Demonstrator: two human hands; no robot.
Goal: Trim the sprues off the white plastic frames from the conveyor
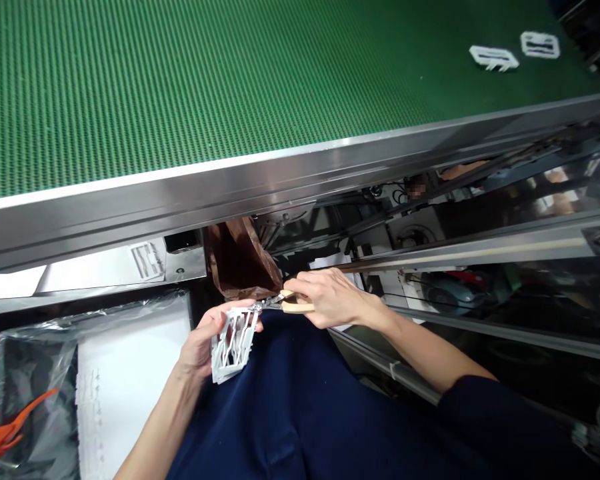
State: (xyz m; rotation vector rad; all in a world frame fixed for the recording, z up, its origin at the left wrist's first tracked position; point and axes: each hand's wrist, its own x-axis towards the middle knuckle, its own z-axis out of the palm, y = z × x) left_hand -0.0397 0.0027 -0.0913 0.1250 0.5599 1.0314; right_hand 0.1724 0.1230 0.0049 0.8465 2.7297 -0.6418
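Nearest us, a navy garment [280, 407] fills the lower middle. Above it, the left hand [205, 340] has its fingers [233, 312] curled firmly round a white moulded plastic piece [234, 345]. The right hand [333, 297] has its fingers [307, 283] closed on the wooden handles of a pair of side cutters [293, 302], whose tips meet the piece's top edge, though we can't quite see whether they bite it. At twelve o'clock from the hands sits a brown paper bag [240, 263]; at nine o'clock, a plastic-lined bin [35, 373] beside white paper [125, 393]. Beyond a steel rail [230, 193] runs a green conveyor belt [180, 80], with two white pieces [494, 58] lying towards two o'clock.
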